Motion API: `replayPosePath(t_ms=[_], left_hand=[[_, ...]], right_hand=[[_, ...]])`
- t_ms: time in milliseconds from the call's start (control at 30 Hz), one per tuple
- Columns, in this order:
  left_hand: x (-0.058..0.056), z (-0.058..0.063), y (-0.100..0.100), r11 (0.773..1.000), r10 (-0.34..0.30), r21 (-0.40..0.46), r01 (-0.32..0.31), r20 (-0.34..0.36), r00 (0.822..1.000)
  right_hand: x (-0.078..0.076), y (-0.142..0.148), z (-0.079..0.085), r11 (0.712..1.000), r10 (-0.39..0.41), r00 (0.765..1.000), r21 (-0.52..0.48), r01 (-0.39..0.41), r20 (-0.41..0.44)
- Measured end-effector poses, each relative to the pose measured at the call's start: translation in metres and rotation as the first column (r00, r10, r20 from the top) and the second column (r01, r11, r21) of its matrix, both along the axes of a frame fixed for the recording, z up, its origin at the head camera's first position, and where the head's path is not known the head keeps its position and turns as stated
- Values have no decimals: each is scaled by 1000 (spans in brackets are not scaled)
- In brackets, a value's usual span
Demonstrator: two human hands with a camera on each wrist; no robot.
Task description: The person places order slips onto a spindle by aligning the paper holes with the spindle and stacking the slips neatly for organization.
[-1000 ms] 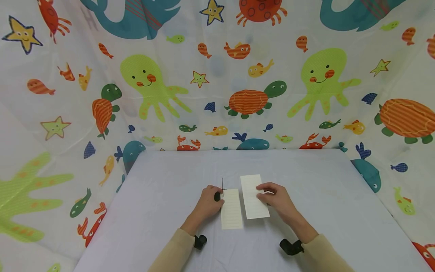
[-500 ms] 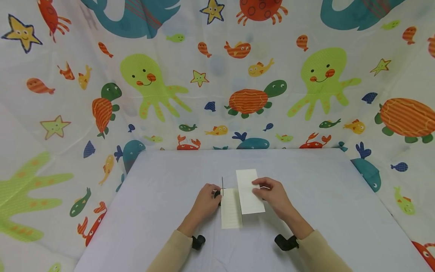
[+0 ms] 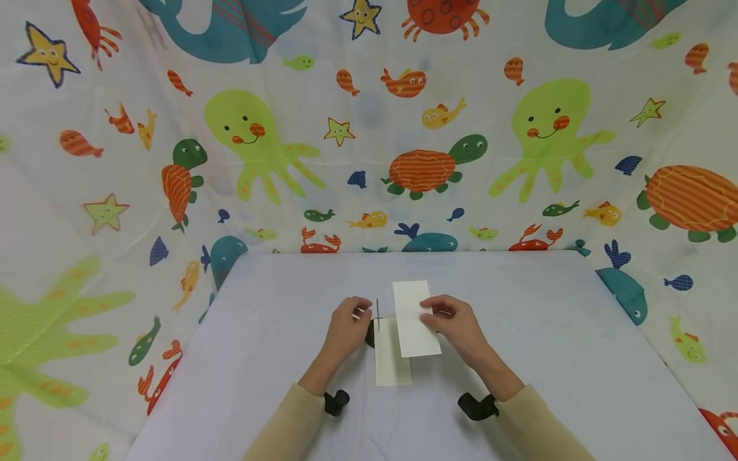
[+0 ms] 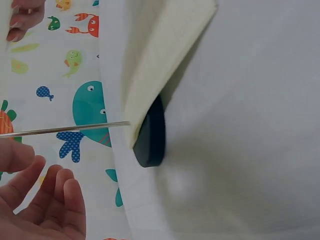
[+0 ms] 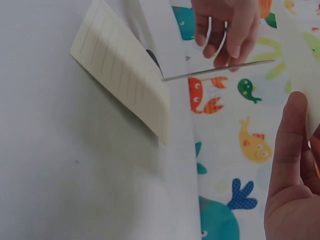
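Note:
A bill spike stands at the middle of the table, its thin metal needle (image 4: pixel 75 129) rising from a dark base (image 4: pixel 151 142). A lined cream paper slip (image 3: pixel 392 372) is stuck on the needle near its top edge and lies tilted over the base. My right hand (image 3: pixel 461 325) pinches a second cream slip (image 3: pixel 412 326) by its right edge, off the table. In the head view this slip overlaps the first one and sits right of the needle. My left hand (image 3: pixel 348 326) is beside the needle, fingers loosely bent, holding nothing.
A white cloth covers the table (image 3: pixel 277 294). Behind and at both sides hangs a curtain (image 3: pixel 369 166) printed with sea animals. Each wrist carries a black camera, one on the left (image 3: pixel 337 403) and one on the right (image 3: pixel 478 406).
My right hand has carried its slip left and away from me, towards the needle. The left hand has let go of the lower slip and base and risen beside the needle.

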State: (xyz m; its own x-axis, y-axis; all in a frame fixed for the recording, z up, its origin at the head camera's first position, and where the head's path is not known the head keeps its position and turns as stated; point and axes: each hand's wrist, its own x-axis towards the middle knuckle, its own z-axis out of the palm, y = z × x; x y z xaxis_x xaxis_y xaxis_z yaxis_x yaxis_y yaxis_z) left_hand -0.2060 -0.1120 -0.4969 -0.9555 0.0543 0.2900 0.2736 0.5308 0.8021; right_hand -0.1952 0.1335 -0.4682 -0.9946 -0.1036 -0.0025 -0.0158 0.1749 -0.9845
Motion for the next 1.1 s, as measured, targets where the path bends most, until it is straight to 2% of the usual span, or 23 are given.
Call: replayPosePath(t_ms=[200,400,600,700,900,1100], left_hand=[[0,12,1,998,24,57,-23,-4,1000],[-2,23,4,993,51,102,-56,49,997],[-6,34,5,980,36,191,-49,74,997],[-8,38,6,977,24,208,-43,93,995],[-14,40,7,974,20,221,-44,113,993],[-18,40,7,974,32,216,-72,182,983]], right_hand=[[2,-6,3,1000,8,999,-16,-8,-34],[2,-14,5,1000,5,998,-20,-6,-56],[2,-23,7,1000,3,998,-13,-3,-60],[2,-27,8,1000,1,998,-8,-2,-65],[2,-35,10,1000,9,998,2,-9,-67],[2,-38,7,1000,18,998,10,-17,-60]])
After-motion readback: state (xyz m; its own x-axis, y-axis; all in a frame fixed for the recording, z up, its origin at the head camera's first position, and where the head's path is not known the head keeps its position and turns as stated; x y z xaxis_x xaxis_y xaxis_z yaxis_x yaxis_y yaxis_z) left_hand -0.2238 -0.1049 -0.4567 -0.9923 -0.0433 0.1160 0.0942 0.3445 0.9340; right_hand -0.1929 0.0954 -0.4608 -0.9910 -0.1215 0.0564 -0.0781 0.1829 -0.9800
